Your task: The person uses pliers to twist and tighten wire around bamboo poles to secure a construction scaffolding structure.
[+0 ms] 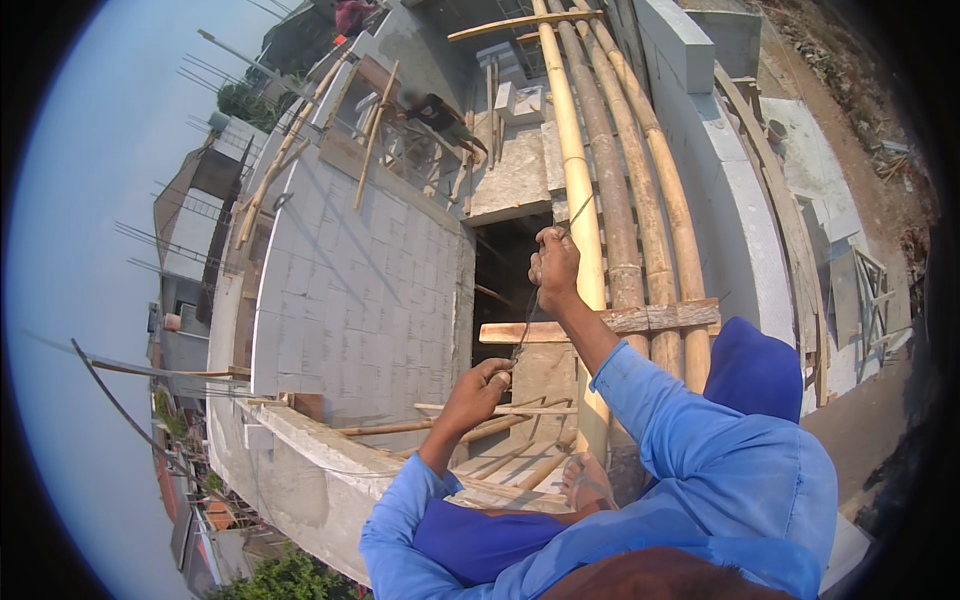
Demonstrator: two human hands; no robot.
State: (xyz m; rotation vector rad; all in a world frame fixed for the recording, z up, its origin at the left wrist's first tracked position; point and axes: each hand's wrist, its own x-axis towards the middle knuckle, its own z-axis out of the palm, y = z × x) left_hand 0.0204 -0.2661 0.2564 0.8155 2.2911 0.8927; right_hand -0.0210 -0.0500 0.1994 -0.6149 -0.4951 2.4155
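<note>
- left hand (482,385) fisted around a thin dark wire (527,318), just below centre.
- right hand (555,265) gripping the same taut wire at centre.
- smooth round bamboo poles (600,180) run towards 12 o'clock.
- rough wooden plank (640,320) crosses them at 3 o'clock.
- grey block wall (350,300) at 9 o'clock.

Smooth glossy bamboo poles (610,200), rough matt block wall (350,290), thin metal wire (528,318).

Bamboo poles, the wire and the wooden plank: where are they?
bamboo poles (612,200), head view, middle of the brown pole.
wire (527,322), head view, stretch between both hands.
wooden plank (665,317), head view, its right part.
</note>
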